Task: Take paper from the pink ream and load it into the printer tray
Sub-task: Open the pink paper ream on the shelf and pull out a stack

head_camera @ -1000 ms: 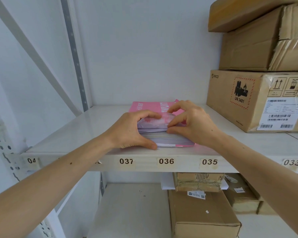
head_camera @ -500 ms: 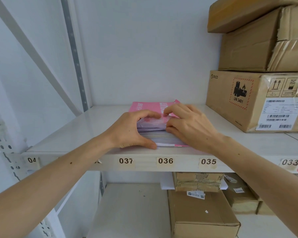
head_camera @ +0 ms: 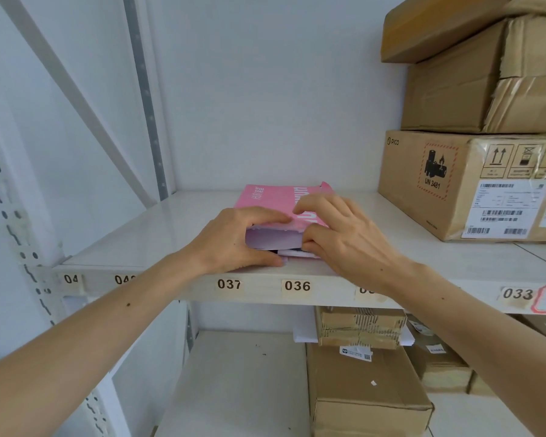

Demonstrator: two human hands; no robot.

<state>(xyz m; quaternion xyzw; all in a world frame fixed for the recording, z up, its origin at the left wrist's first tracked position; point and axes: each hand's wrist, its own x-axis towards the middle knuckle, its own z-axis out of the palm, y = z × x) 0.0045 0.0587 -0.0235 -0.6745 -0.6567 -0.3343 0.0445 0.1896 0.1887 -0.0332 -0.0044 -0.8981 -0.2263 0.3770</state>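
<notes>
The pink ream [head_camera: 273, 200] lies flat on the white shelf [head_camera: 171, 234], its torn open end facing me. White sheets [head_camera: 273, 239] show at that open end. My left hand [head_camera: 230, 241] clamps the near left corner of the stack, fingers on top of the wrapper and thumb underneath. My right hand [head_camera: 341, 231] grips the near right side, index finger resting on the pink wrapper, the other fingers pinching into the sheets. A gap has opened in the stack between an upper part and the lower sheets. No printer is in view.
Stacked cardboard boxes [head_camera: 473, 184] stand on the same shelf to the right, close to my right hand. More boxes [head_camera: 366, 389] sit on the shelf below. Numbered labels run along the shelf's front edge [head_camera: 297, 285]. A slanted metal brace [head_camera: 76, 99] crosses at left.
My right hand slid left and further onto the ream's top, fingers digging into the sheets. The upper part of the stack has lifted from the lower sheets. The left hand held its grip.
</notes>
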